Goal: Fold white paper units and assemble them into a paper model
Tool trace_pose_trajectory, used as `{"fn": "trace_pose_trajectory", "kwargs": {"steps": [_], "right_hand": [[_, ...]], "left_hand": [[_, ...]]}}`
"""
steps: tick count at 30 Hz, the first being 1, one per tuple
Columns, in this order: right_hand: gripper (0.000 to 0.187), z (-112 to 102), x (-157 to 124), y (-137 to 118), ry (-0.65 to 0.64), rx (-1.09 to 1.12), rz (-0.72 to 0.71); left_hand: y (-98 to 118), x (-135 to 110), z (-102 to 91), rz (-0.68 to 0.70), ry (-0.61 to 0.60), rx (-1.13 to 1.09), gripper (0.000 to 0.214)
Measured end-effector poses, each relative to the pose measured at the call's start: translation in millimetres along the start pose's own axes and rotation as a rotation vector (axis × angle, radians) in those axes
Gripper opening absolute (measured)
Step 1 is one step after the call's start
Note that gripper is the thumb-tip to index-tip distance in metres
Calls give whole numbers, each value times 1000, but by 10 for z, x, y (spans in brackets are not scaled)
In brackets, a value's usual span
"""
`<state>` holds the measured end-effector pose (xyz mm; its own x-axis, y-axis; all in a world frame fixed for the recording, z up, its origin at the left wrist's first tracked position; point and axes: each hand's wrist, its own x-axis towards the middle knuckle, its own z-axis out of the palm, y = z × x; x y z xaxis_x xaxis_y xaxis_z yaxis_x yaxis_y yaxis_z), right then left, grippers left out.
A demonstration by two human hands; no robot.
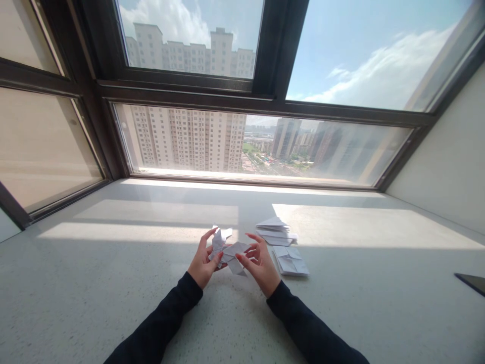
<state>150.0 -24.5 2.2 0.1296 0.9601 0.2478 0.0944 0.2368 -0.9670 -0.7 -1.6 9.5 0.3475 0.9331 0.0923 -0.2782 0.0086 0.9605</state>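
Note:
A folded white paper piece [235, 249], with several pointed flaps, is held up between my two hands above the pale sill. My left hand [204, 260] grips its left part, thumb in front and fingers behind. At its right side, my right hand [261, 264] pinches a flap with the thumb, while the index finger is raised off the paper. Just right of my right hand lies a stack of square folded papers [291, 262]. Behind that stack sit more folded papers [275, 232], some with a pointed top. My fingers hide part of the held piece.
The speckled stone sill [113, 283] stretches to both sides, with bands of sunlight across it. Dark window frames [250, 183] bound it at the back, and a white wall [447, 167] stands at the right. A dark flat object [472, 283] lies at the right edge.

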Motion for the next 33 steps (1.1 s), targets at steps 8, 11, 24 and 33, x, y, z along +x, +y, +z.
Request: {"fn": "trace_pose_trajectory", "kwargs": {"steps": [8, 11, 24, 33], "right_hand": [[45, 17, -12, 59, -53, 50, 22], [31, -53, 18, 37, 37, -126, -104], [28, -74, -23, -1, -239, -700, -392], [38, -76, -16, -29, 11, -547, -345]], "left_hand": [[-54, 5, -3, -52, 22, -55, 69], [-77, 11, -29, -121, -3, -106, 71], [-140, -20, 23, -9, -246, -31, 72], [-215, 28, -37, 9, -188, 34, 70]]}}
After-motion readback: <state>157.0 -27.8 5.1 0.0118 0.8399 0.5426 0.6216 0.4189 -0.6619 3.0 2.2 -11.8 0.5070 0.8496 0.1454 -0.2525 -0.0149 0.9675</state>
